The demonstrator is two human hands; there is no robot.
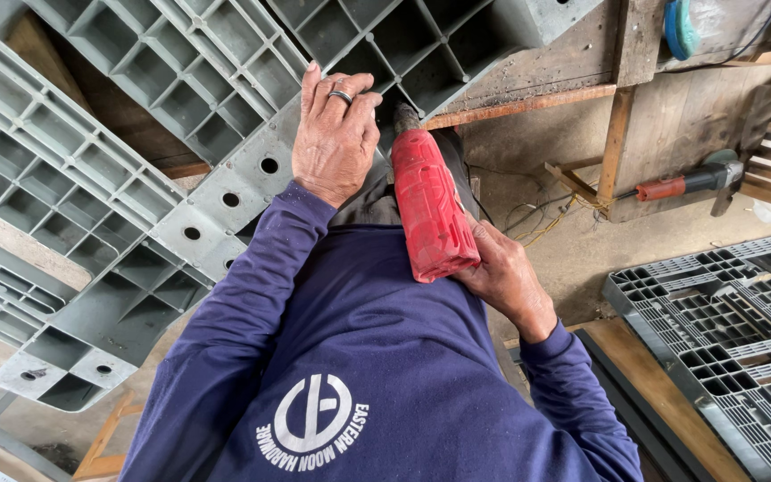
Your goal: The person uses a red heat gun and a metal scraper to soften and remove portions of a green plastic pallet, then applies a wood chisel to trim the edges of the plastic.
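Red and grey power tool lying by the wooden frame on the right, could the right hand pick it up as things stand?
Probably not. The right hand is full, wrapped around the red drill, and the power tool lies well off to the side by the wooden frame. Nothing seems to block the way.

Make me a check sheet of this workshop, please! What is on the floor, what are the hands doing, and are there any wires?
Surface: bare, dusty concrete floor.
Job's things: grey plastic pallet, tilted up; red drill with its tip at the pallet's edge.
Clutter: black pallet lying flat on the right; second power tool lying by the wood.
Hands: left hand, wearing a ring, rests on the grey pallet; right hand grips the red drill.
Cables: thin wires tangled on the floor behind the drill.
Surroundings: rough wooden frame and boards behind.
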